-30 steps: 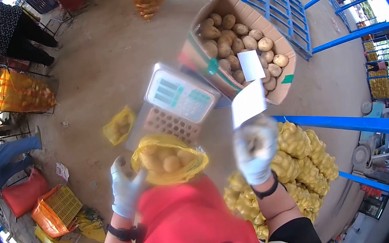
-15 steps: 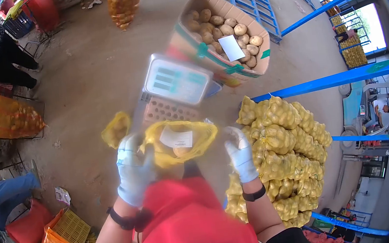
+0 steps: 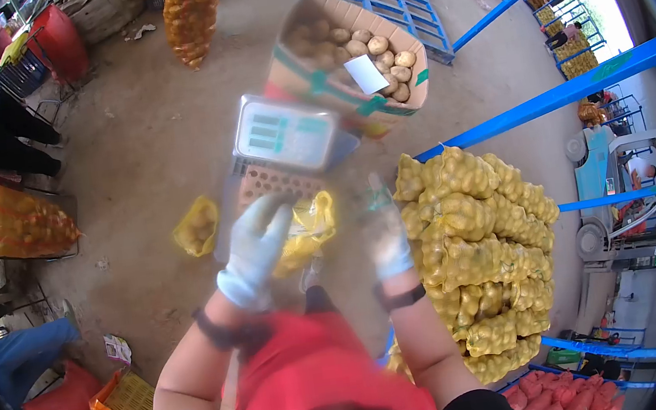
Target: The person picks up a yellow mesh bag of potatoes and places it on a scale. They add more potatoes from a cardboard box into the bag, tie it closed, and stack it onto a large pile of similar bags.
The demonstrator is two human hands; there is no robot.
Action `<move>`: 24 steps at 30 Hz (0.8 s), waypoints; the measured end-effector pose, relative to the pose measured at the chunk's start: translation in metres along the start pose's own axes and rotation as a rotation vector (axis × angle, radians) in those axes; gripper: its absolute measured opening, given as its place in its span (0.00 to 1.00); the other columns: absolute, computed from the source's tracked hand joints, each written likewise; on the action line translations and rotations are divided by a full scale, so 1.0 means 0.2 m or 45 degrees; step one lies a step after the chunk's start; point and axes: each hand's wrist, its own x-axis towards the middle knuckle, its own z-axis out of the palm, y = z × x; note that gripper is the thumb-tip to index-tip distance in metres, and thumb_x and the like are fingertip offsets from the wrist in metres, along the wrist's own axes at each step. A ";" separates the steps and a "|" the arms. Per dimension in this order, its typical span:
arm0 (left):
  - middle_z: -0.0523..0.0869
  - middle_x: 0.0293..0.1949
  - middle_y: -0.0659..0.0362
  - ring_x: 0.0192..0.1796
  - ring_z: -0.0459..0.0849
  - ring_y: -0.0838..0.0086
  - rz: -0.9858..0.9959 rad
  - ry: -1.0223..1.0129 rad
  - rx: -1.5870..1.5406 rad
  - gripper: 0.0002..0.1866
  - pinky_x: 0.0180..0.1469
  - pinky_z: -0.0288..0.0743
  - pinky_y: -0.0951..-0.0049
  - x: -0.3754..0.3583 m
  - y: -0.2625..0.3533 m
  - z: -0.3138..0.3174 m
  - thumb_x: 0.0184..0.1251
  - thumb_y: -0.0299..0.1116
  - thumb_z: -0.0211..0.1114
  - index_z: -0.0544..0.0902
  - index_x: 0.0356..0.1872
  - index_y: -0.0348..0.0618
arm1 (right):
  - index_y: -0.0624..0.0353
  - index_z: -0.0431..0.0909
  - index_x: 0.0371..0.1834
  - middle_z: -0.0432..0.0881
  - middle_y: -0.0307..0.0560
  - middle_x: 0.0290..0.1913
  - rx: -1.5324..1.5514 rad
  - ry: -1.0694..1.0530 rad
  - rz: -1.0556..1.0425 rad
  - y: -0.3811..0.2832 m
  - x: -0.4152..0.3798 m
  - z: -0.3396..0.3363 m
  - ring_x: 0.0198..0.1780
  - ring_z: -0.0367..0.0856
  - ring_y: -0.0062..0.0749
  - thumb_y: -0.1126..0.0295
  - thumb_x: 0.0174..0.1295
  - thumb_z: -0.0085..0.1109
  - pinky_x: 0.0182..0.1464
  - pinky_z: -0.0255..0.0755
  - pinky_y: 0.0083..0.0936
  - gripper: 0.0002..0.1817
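A yellow mesh bag (image 3: 315, 221) stands bunched up in front of me, a pale paper label partly showing among its folds. My left hand (image 3: 255, 247), in a white glove, grips the left side of the bag's mouth, with the fingers over the mesh. To the right of the bag and apart from it is my right hand (image 3: 386, 235), gloved too and smeared by motion, so its fingers cannot be made out. Just beyond the bag are a perforated pinkish block (image 3: 273, 187) and a scale with a metal pan (image 3: 287, 135).
A smaller filled yellow bag (image 3: 198, 226) lies left on the floor. Ahead stands a carton (image 3: 304, 73) of potatoes by a blue pallet (image 3: 393, 0). Stacked potato bags (image 3: 481, 248) and a blue beam (image 3: 553, 99) border the right. People stand at the left.
The bag's wide mouth has been drawn in and narrowed. My left hand has moved right and up onto it, and my right hand has shifted slightly left and up.
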 end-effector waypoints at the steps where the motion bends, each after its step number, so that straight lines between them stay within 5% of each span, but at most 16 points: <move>1: 0.84 0.43 0.59 0.47 0.80 0.77 0.055 0.065 0.014 0.12 0.54 0.73 0.75 -0.06 -0.02 -0.09 0.73 0.32 0.52 0.79 0.48 0.36 | 0.63 0.65 0.66 0.78 0.35 0.33 -0.031 -0.059 -0.045 -0.02 0.11 0.11 0.32 0.75 0.16 0.72 0.62 0.56 0.36 0.73 0.17 0.27; 2: 0.84 0.43 0.58 0.46 0.81 0.75 0.056 0.057 0.077 0.13 0.52 0.74 0.73 -0.11 -0.06 -0.18 0.73 0.34 0.52 0.79 0.47 0.37 | 0.63 0.67 0.65 0.77 0.35 0.31 -0.525 0.073 -0.270 0.00 0.18 0.43 0.31 0.75 0.16 0.72 0.60 0.58 0.34 0.72 0.17 0.27; 5: 0.84 0.40 0.55 0.43 0.83 0.67 -0.499 -0.068 -0.370 0.20 0.46 0.77 0.66 -0.31 -0.30 -0.26 0.71 0.49 0.53 0.80 0.43 0.41 | 0.65 0.73 0.59 0.75 0.35 0.28 -1.114 0.126 -0.068 0.15 0.14 0.78 0.28 0.74 0.18 0.73 0.59 0.58 0.33 0.71 0.17 0.23; 9: 0.82 0.43 0.52 0.44 0.81 0.58 -1.390 -0.334 -1.301 0.44 0.49 0.75 0.52 -0.39 -0.62 -0.02 0.54 0.78 0.47 0.78 0.50 0.45 | 0.73 0.75 0.53 0.78 0.39 0.29 -1.134 0.078 -0.145 0.12 0.04 0.83 0.27 0.74 0.22 0.69 0.60 0.54 0.33 0.70 0.21 0.21; 12: 0.80 0.47 0.54 0.45 0.79 0.61 -1.276 -0.096 -1.730 0.48 0.53 0.73 0.54 -0.24 -0.65 0.24 0.49 0.81 0.46 0.74 0.56 0.48 | 0.75 0.75 0.51 0.80 0.43 0.30 -0.913 0.208 0.207 0.17 -0.14 0.86 0.27 0.74 0.24 0.69 0.58 0.51 0.35 0.71 0.23 0.22; 15: 0.78 0.50 0.56 0.45 0.79 0.63 -1.132 0.153 -1.776 0.46 0.56 0.71 0.56 -0.07 -0.66 0.29 0.52 0.79 0.46 0.72 0.59 0.51 | 0.75 0.75 0.50 0.81 0.47 0.32 -1.014 0.221 0.701 0.09 -0.37 0.82 0.28 0.74 0.24 0.67 0.58 0.51 0.35 0.70 0.22 0.22; 18: 0.81 0.43 0.59 0.45 0.79 0.66 -1.382 0.214 -1.556 0.32 0.46 0.75 0.59 -0.02 -0.76 0.26 0.58 0.67 0.58 0.76 0.51 0.52 | 0.74 0.76 0.49 0.81 0.46 0.31 -1.228 0.433 0.586 -0.07 -0.63 0.54 0.29 0.74 0.22 0.63 0.57 0.52 0.34 0.69 0.18 0.23; 19: 0.82 0.42 0.59 0.45 0.79 0.65 -1.464 0.183 -1.407 0.29 0.42 0.76 0.60 -0.02 -0.78 0.23 0.59 0.65 0.60 0.77 0.48 0.52 | 0.70 0.77 0.46 0.80 0.43 0.29 -0.988 0.573 0.540 -0.14 -0.62 0.53 0.31 0.75 0.22 0.62 0.57 0.53 0.32 0.68 0.18 0.21; 20: 0.82 0.40 0.60 0.41 0.80 0.63 -1.505 0.091 -1.393 0.25 0.41 0.77 0.61 -0.02 -0.84 0.21 0.58 0.53 0.68 0.77 0.52 0.50 | 0.69 0.77 0.44 0.80 0.46 0.28 -1.287 0.642 0.476 -0.16 -0.63 0.45 0.30 0.77 0.28 0.61 0.58 0.53 0.33 0.69 0.22 0.20; 21: 0.82 0.40 0.60 0.40 0.81 0.62 -1.506 0.034 -1.086 0.26 0.41 0.77 0.60 -0.02 -0.81 0.19 0.59 0.51 0.68 0.76 0.53 0.49 | 0.68 0.78 0.41 0.80 0.48 0.27 -1.585 0.709 0.404 -0.17 -0.64 0.32 0.30 0.78 0.34 0.60 0.58 0.53 0.33 0.70 0.26 0.19; 23: 0.83 0.40 0.60 0.37 0.82 0.60 -1.463 -0.070 -0.488 0.26 0.41 0.78 0.59 -0.04 -0.74 0.16 0.60 0.48 0.68 0.75 0.56 0.48 | 0.68 0.77 0.47 0.81 0.57 0.40 -2.350 0.325 0.439 -0.11 -0.65 -0.15 0.40 0.80 0.46 0.56 0.63 0.50 0.44 0.73 0.34 0.23; 24: 0.85 0.41 0.57 0.36 0.84 0.58 -1.285 -0.223 -0.553 0.22 0.44 0.78 0.61 -0.06 -0.84 0.11 0.58 0.41 0.68 0.79 0.53 0.45 | 0.68 0.76 0.50 0.82 0.61 0.46 -2.719 0.096 0.442 -0.08 -0.64 -0.29 0.45 0.81 0.52 0.54 0.65 0.49 0.49 0.74 0.37 0.25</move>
